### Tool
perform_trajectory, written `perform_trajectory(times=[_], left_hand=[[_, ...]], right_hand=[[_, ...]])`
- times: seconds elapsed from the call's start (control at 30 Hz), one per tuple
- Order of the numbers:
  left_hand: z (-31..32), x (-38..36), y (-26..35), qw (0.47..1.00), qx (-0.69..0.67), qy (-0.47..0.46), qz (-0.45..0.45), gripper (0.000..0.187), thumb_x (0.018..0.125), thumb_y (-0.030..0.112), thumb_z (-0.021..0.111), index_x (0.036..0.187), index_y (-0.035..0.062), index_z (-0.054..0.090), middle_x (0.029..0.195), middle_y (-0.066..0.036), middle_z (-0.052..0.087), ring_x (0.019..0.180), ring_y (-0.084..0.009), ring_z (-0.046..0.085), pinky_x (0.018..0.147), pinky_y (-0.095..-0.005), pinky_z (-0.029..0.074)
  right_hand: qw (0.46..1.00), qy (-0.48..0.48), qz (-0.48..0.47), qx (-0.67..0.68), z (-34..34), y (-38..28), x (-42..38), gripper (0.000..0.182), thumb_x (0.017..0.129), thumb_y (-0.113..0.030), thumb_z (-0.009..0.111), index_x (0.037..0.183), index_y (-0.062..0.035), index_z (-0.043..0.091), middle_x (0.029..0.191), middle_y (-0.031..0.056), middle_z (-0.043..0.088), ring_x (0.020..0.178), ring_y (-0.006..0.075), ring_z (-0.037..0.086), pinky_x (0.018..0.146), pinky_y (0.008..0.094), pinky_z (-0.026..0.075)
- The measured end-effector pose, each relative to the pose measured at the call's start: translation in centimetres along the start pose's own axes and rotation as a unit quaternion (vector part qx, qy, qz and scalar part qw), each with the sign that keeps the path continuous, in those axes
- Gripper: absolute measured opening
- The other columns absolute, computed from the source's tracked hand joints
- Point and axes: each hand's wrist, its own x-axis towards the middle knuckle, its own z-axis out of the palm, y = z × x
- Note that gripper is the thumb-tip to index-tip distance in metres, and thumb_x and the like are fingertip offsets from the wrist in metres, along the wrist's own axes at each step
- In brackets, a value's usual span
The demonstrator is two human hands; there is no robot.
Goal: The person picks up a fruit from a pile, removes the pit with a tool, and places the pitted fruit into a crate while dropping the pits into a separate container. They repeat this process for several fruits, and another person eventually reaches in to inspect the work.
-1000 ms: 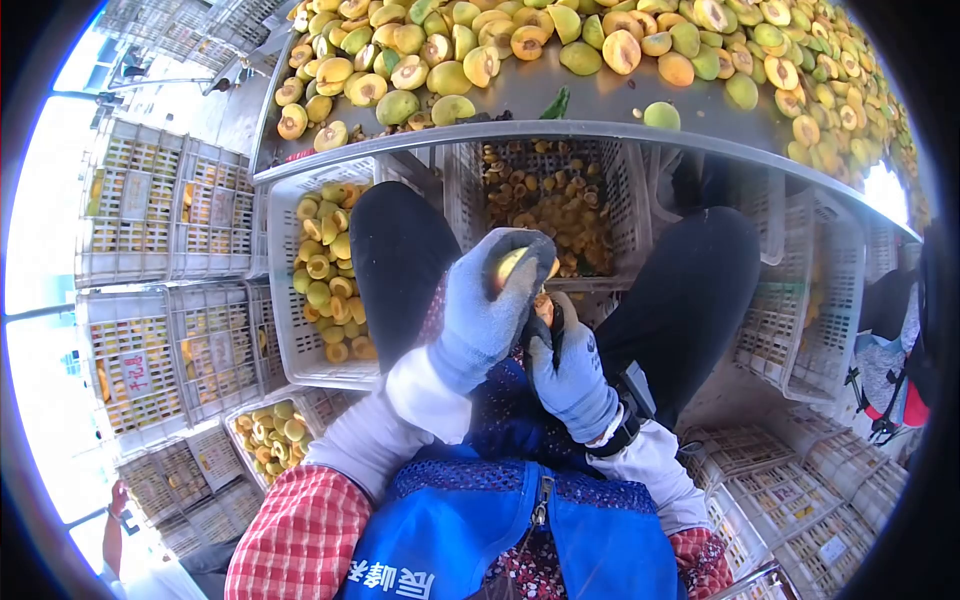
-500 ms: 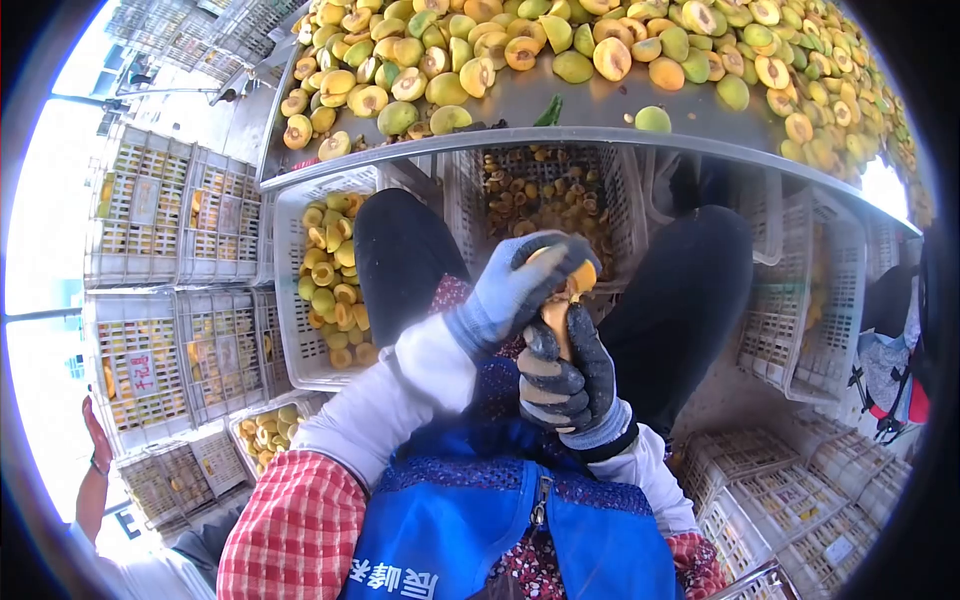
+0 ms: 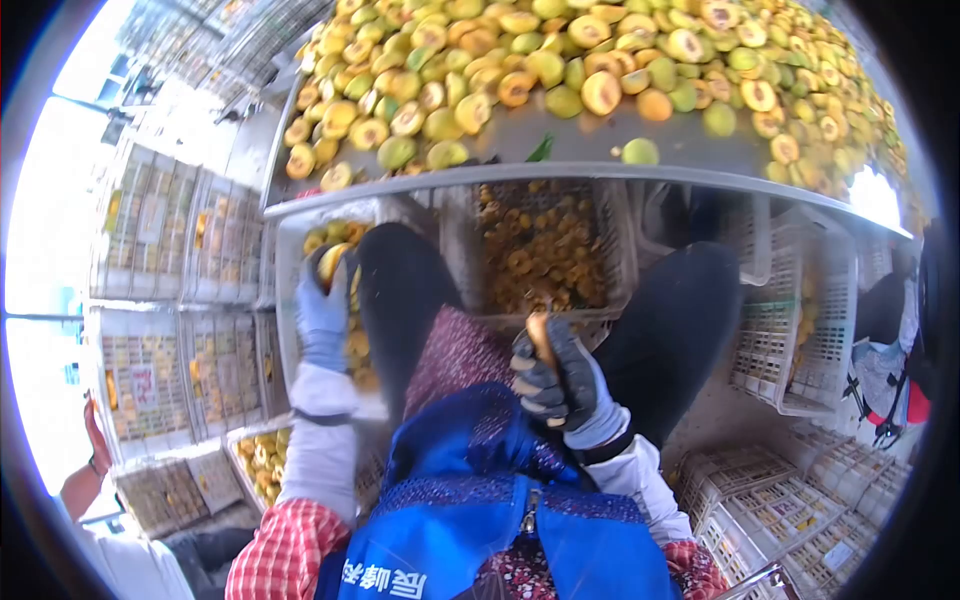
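My left hand (image 3: 325, 305), in a light blue and grey glove, is at the left crate (image 3: 288, 300) with its fingers around a yellow peach half (image 3: 331, 262). Other peach pieces (image 3: 358, 345) lie in that crate, partly covered by my arm and knee. Above my lap, my right hand (image 3: 562, 385), in a dark-coated glove, grips a tool with a wooden handle (image 3: 541, 338). The tool's working end is too small to make out. Beyond it, a crate (image 3: 622, 265) under the table holds many small brownish-yellow scraps (image 3: 540, 250).
A metal table (image 3: 590, 150) heaped with cut peaches (image 3: 480, 80) spans the far side, its raised edge above my knees. Stacked crates (image 3: 150, 220) stand at left, more (image 3: 790, 510) at lower right. Another person's hand (image 3: 97, 440) shows at far left.
My left hand has moved away from the tool, left to the crate, with the peach half. My right hand stays above my lap with the tool. The view has tilted slightly.
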Motion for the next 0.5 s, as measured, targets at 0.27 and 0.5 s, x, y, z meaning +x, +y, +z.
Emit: perform_trajectory(times=[0.27, 0.5], left_hand=[[12.4, 2.9, 16.5, 0.973, -0.001, -0.215, 0.084, 0.027, 0.082, 0.028, 0.062, 0.102, 0.0108, 0.066, 0.09, -0.01, 0.066, 0.085, -0.0259, 0.064, 0.077, -0.0343, 0.049], [34.6, 7.9, 23.6, 0.855, 0.276, -0.39, 0.2, 0.063, 0.074, 0.05, 0.061, 0.115, 0.0037, 0.051, 0.102, -0.018, 0.064, 0.1, -0.0306, 0.061, 0.085, -0.0395, 0.047]], right_hand=[[0.975, 0.18, -0.082, -0.096, -0.1, -2.0, 0.5, 0.041, 0.094, -0.048, 0.043, 0.097, -0.0084, 0.054, 0.065, 0.0012, 0.044, 0.045, 0.0089, 0.037, 0.036, 0.0203, 0.03], [0.986, 0.035, -0.122, 0.104, -3.9, -4.0, -0.2, 0.04, 0.093, -0.049, 0.046, 0.095, -0.0102, 0.055, 0.064, 0.0004, 0.047, 0.049, 0.0092, 0.041, 0.04, 0.0215, 0.033]])
